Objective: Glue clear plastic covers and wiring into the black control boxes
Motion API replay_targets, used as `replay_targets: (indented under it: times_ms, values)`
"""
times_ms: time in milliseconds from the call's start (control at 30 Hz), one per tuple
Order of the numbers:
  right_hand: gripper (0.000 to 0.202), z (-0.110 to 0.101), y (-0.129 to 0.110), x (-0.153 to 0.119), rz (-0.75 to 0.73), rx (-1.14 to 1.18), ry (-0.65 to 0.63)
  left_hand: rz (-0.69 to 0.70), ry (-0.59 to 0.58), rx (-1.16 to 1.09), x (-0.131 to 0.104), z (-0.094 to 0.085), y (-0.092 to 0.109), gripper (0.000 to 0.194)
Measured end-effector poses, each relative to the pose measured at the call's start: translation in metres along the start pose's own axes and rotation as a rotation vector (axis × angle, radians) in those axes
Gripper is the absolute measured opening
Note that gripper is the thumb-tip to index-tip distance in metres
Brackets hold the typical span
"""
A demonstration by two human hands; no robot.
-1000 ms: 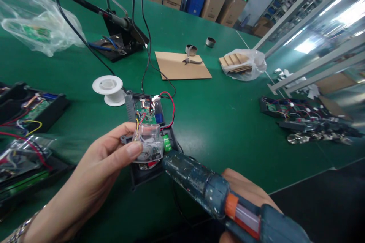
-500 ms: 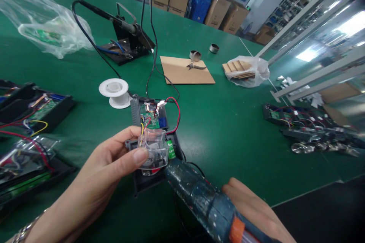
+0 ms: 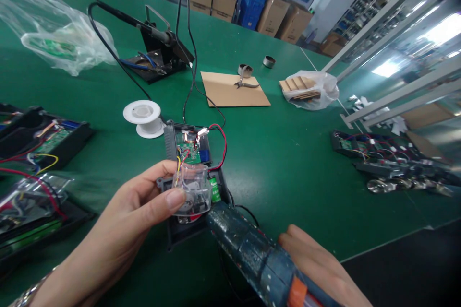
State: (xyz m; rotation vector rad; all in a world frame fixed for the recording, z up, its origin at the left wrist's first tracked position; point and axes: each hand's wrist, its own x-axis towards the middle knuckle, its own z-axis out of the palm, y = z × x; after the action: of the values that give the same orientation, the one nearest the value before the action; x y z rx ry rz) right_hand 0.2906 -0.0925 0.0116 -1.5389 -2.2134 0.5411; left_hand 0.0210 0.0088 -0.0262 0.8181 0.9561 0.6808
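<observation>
Between the thumb and fingers of my left hand (image 3: pixel 144 206) is a clear plastic cover (image 3: pixel 196 200), tilted over the lower half of an opened dark housing (image 3: pixel 183 236). A green battery (image 3: pixel 215 189) shows beside the cover. In the housing's upper half sits a green circuit board (image 3: pixel 189 152), with red, black and yellow wires running from it. My right hand (image 3: pixel 313 254) is wrapped round a worn blue hot glue gun (image 3: pixel 248 247), partly hidden behind it. The gun's front end is close to the cover's right edge; its very tip is hidden.
A white spool (image 3: pixel 144 117) stands behind the housing, near a soldering iron stand (image 3: pixel 158 48). Pliers (image 3: pixel 246 85) lie on a brown board (image 3: pixel 230 93). More opened housings (image 3: pixel 61 139) lie at left and others (image 3: pixel 378 148) at right. Black cords hang across the green table (image 3: pixel 288 153).
Almost nothing differs. The whole scene has shifted very slightly left in view, while both hands keep their grip and place.
</observation>
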Motion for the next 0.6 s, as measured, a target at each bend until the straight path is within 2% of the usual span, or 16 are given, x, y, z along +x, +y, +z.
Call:
replay_targets:
  times_ms: [100, 233, 433, 533, 600]
  values:
    - [0.072, 0.001, 0.003, -0.006, 0.038, 0.071, 0.015, -0.026, -0.015, -0.031, -0.001, 0.0, -0.001, 0.039]
    - [0.064, -0.005, 0.006, -0.004, 0.033, 0.179, -0.048, -0.008, -0.023, -0.002, 0.0, 0.0, -0.001, 0.038]
    - [0.045, -0.018, 0.011, -0.005, -0.044, 0.39, -0.058, 0.029, 0.027, 0.012, -0.001, 0.006, 0.003, 0.039]
    - [0.031, -0.015, 0.01, -0.008, -0.064, 0.426, -0.13, 0.068, 0.067, -0.001, -0.002, 0.009, 0.005, 0.04]
    - [0.028, -0.011, 0.007, -0.006, -0.085, 0.425, -0.182, 0.067, 0.069, -0.035, -0.003, 0.011, 0.007, 0.04]
